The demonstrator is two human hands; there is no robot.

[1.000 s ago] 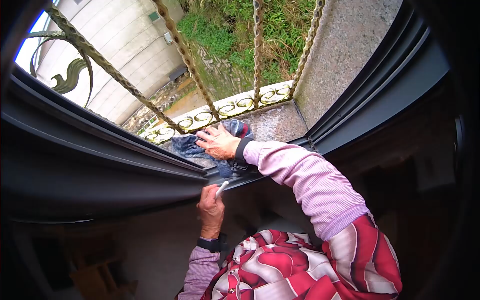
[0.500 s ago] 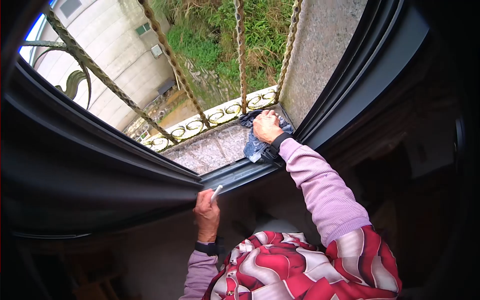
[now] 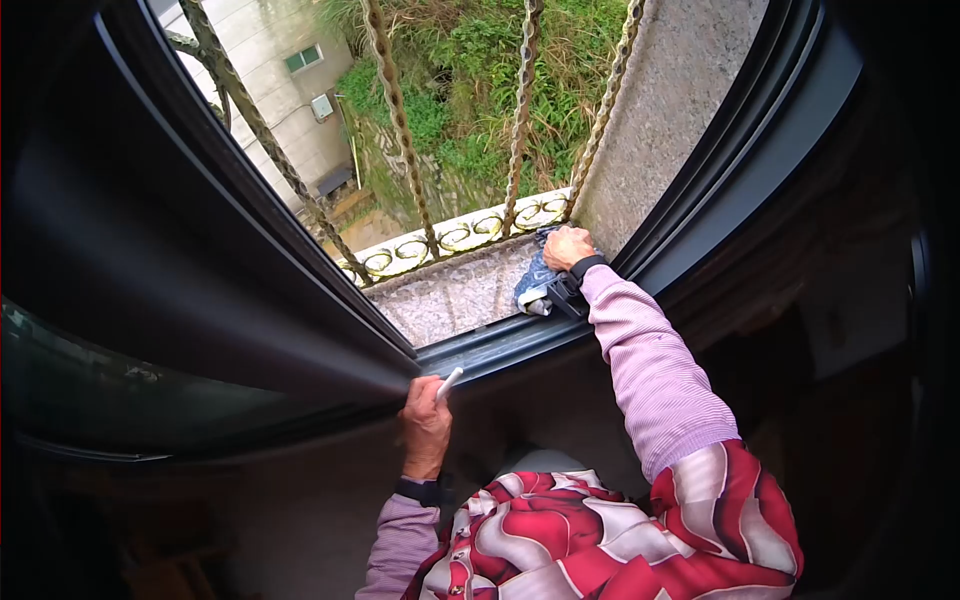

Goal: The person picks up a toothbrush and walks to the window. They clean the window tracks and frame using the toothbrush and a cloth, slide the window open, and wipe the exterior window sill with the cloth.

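Observation:
My right hand (image 3: 568,248) is closed on a bunched blue cloth (image 3: 535,282) at the right corner of the stone sill (image 3: 450,297), close to the ornate metal rail. A lighter, pale fold of the cloth hangs toward the dark window track (image 3: 490,345). In my left hand (image 3: 427,425), a white stick-like object (image 3: 452,380) is gripped, its end poking up past the fingers. That hand is beside the lower corner of the dark window frame, just inside the track.
Twisted metal bars (image 3: 405,130) rise from the ornate rail (image 3: 460,236) outside. A speckled stone wall (image 3: 670,100) stands at the right. The dark sash (image 3: 230,260) fills the left. Plants and a pale building lie beyond the bars.
The view has shifted, so the window scene sits further right. The cloth under my right hand has changed shape, with a pale fold now showing at its lower end. Both hands keep their holds.

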